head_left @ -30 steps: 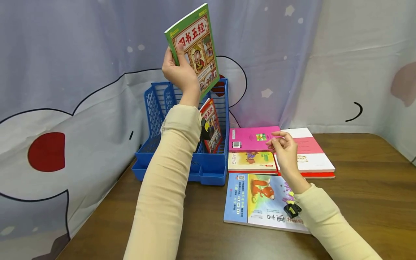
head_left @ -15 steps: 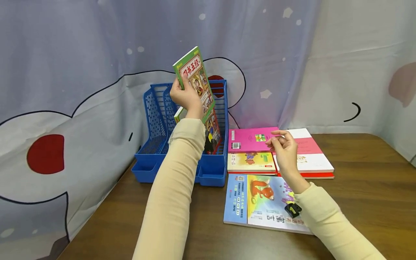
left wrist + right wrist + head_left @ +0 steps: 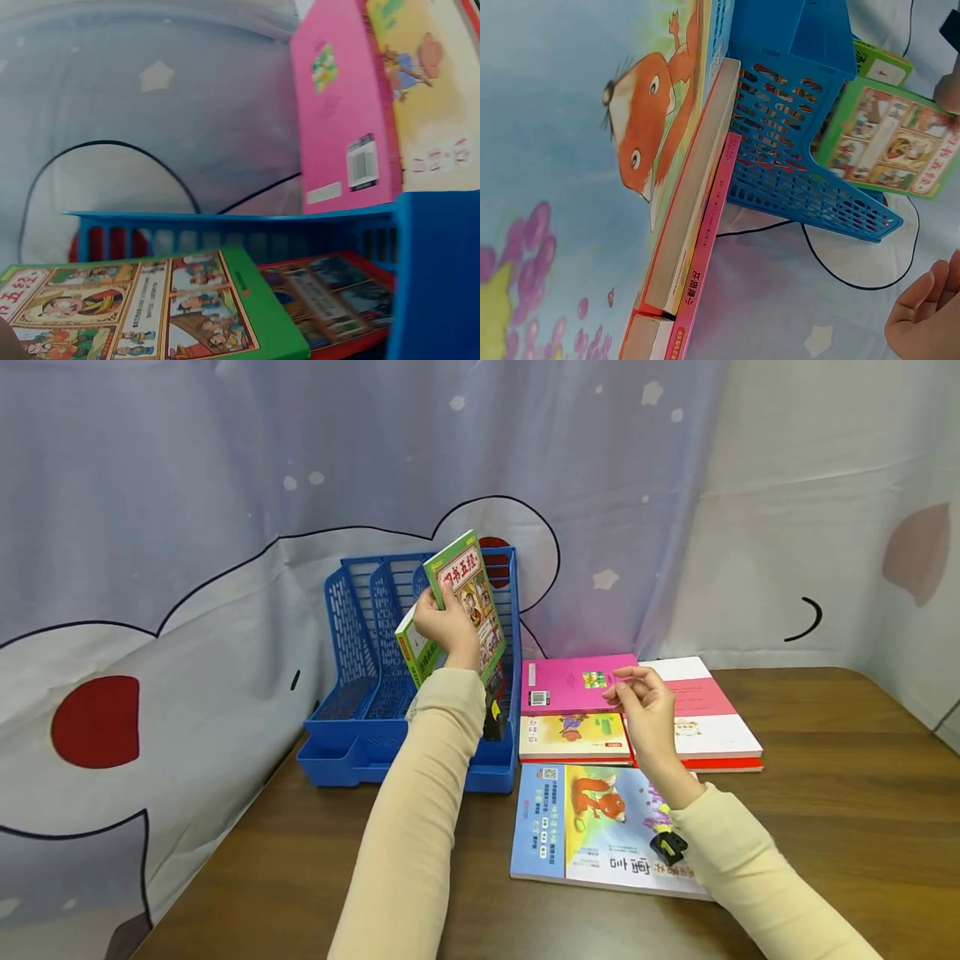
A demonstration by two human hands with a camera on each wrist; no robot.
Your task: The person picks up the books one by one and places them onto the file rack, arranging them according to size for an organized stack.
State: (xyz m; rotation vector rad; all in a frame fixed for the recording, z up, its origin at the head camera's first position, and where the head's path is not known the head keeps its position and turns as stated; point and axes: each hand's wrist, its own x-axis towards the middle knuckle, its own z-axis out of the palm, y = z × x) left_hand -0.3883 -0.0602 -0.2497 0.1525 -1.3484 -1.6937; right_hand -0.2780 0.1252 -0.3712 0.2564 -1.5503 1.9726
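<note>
My left hand grips a green-edged comic-style book by its left side, thumb across the cover. The book is tilted, its lower end inside the right part of a blue file rack. Beside it in that rack leans another green book, partly covered by my hand. A red-edged book lies against the green-edged one in the left wrist view. My right hand hovers over the book stacks with loosely curled fingers and holds nothing. Nearest to it is a pink book.
Under the pink book is a yellow picture book. A white-and-pink book lies on a red one to its right. Closer to me is a blue fox-cover book. A patterned curtain hangs behind the wooden table.
My left hand has lowered the green-edged book from above the rack into its right part, moving slightly right. The second green book has come into sight. My right hand has stayed nearly still.
</note>
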